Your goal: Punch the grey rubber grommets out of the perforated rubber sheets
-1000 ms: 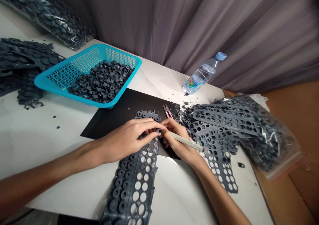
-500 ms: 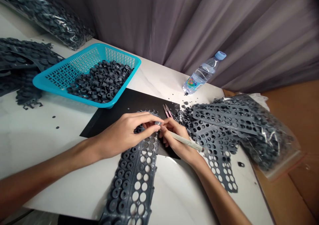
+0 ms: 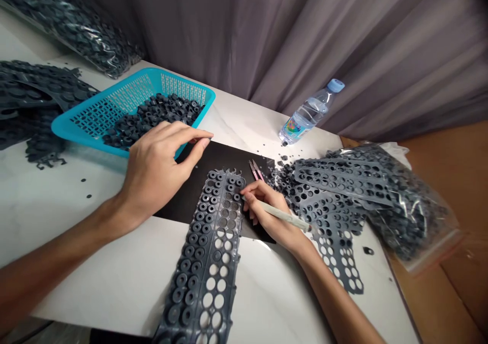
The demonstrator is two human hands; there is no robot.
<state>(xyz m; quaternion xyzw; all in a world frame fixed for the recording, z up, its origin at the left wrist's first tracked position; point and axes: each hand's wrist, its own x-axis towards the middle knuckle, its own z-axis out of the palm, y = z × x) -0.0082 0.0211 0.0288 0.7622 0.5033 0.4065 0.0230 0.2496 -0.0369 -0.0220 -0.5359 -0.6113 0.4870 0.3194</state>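
Open room: bare white table (image 3: pixel 114 262) lies between my forearms on the near left; its right edge runs just past the clear bag (image 3: pixel 427 217) of grey parts.
Crowded sides: the blue basket (image 3: pixel 64 125) of loose rings sits far left, its near corner overlapping the black mat (image 3: pixel 221 156); a heap of punched strips (image 3: pixel 335 191) fills the right; a water bottle (image 3: pixel 308 113) lies by the curtain.
Strip: the grey rubber strip (image 3: pixel 208 262) runs from the mat towards me, between my hands, rings in its left rows and far end, open holes on the near right.
Strip to fingers: its far right edge is just beside my right hand (image 3: pixel 270 217); my left hand (image 3: pixel 152 174) is well apart from it, up at the basket's near corner.
Right fingers: clenched around a pale stick (image 3: pixel 285 216), its tip meeting the strip's edge.
Left fingers: thumb and forefinger drawn close together above the basket rim; I cannot tell whether a ring sits between them.
Nearby: pink snips (image 3: pixel 254 169) lie on the mat just beyond my right fingers.
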